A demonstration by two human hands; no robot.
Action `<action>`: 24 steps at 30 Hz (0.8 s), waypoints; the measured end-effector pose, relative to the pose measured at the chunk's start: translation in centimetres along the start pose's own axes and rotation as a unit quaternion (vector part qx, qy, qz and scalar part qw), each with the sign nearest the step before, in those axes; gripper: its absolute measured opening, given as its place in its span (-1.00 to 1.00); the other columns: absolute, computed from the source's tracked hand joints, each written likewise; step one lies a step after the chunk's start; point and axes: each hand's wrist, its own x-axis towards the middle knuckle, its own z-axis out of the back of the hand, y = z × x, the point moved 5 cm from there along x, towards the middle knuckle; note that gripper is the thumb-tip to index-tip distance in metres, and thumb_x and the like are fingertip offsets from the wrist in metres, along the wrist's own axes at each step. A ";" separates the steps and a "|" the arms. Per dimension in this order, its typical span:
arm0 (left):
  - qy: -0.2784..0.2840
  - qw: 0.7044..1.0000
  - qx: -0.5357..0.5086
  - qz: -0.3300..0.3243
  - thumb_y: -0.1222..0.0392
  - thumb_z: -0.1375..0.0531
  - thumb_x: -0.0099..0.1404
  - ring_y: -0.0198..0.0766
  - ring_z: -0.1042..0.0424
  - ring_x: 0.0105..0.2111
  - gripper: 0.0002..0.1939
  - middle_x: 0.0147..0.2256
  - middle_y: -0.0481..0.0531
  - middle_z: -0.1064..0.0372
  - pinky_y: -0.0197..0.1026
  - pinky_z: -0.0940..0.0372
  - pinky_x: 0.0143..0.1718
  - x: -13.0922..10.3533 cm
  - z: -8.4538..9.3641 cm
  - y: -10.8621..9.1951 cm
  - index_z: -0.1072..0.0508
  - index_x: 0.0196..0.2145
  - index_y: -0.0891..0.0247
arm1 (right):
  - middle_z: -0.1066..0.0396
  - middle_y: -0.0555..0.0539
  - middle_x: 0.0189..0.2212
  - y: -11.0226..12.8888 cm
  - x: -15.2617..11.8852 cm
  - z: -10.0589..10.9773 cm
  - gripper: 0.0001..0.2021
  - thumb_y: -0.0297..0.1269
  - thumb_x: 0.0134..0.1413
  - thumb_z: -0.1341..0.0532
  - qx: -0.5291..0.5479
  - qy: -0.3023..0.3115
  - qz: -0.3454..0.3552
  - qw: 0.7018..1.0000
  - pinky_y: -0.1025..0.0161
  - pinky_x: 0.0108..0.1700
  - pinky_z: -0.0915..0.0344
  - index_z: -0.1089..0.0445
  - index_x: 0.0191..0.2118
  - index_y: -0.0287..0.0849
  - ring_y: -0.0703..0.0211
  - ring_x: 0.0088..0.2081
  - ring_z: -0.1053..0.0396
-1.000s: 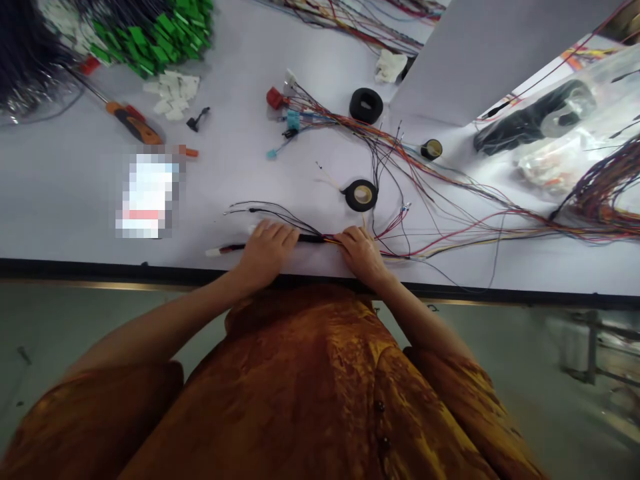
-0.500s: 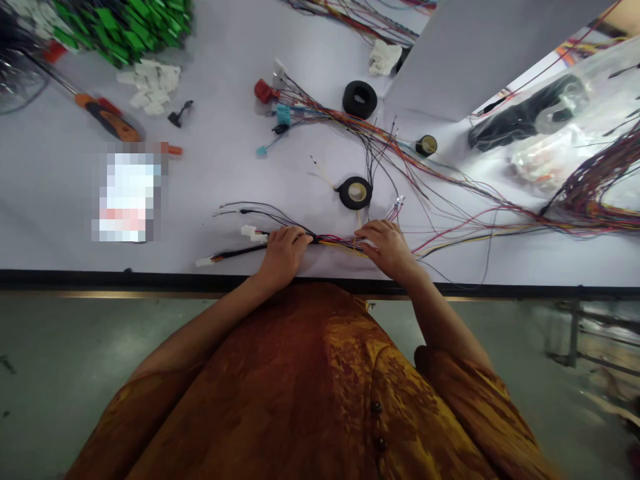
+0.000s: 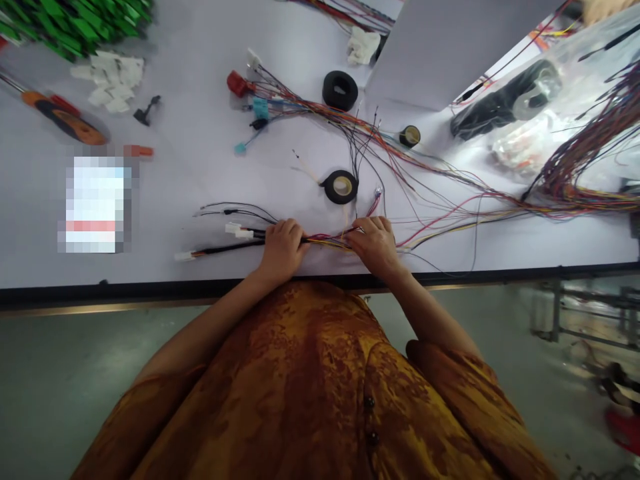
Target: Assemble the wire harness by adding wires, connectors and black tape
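Near the table's front edge, my left hand (image 3: 284,248) is closed around a wire bundle (image 3: 325,240) of black, yellow and pink wires. Its black-wrapped branches come out to the left of that hand and end in white connectors (image 3: 243,233). My right hand (image 3: 375,244) grips the same bundle a short way to the right, fingers bent over it. A roll of black tape (image 3: 341,187) lies just behind the stretch between my hands. Loose wire ends with small metal terminals (image 3: 378,192) stick up behind my right hand.
A second wire branch (image 3: 320,107) with red and blue connectors lies farther back, beside a black tape roll (image 3: 340,91) and a smaller roll (image 3: 410,136). Green connectors (image 3: 85,27), white connectors (image 3: 113,80) and a screwdriver (image 3: 65,120) are at left. Plastic bags (image 3: 520,133) lie at right.
The camera view has shifted, so the table's things appear farther left. My left hand has closed more firmly over the bundle, and my right fingers have drawn in around the wires.
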 end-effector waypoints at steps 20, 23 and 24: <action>-0.042 0.989 -0.102 -0.100 0.16 -0.09 0.45 -0.10 -0.44 -0.11 -0.80 -0.15 0.12 -0.54 -0.01 -0.24 -0.02 -2.2 0.5 0.9 -0.50 -0.25 0.20 | -0.52 -0.16 -0.29 -0.6 0.7 0.9 -0.78 -0.26 0.33 -0.09 0.094 0.044 -0.026 0.994 0.13 -0.10 -0.19 -0.47 -0.24 -0.17 0.02 -0.20 -0.38; -0.039 0.988 -0.102 -0.106 0.20 -0.08 0.45 -0.09 -0.44 -0.08 -0.79 -0.12 0.14 -0.54 0.01 -0.25 0.02 -2.5 0.4 1.0 -0.51 -0.24 0.20 | -0.51 -0.12 -0.33 -1.3 1.4 0.2 -0.77 -0.24 0.34 -0.08 0.096 0.062 -0.067 0.991 0.19 -0.24 -0.15 -0.47 -0.23 -0.15 0.06 -0.29 -0.38; -0.037 0.988 -0.103 -0.106 0.22 -0.07 0.44 -0.09 -0.44 -0.06 -0.79 -0.11 0.14 -0.53 0.02 -0.26 0.03 -2.6 0.4 1.1 -0.52 -0.23 0.20 | -0.51 -0.11 -0.33 -1.7 1.5 -0.2 -0.78 -0.24 0.32 -0.09 0.108 0.071 -0.076 0.989 0.20 -0.27 -0.14 -0.48 -0.23 -0.14 0.08 -0.30 -0.38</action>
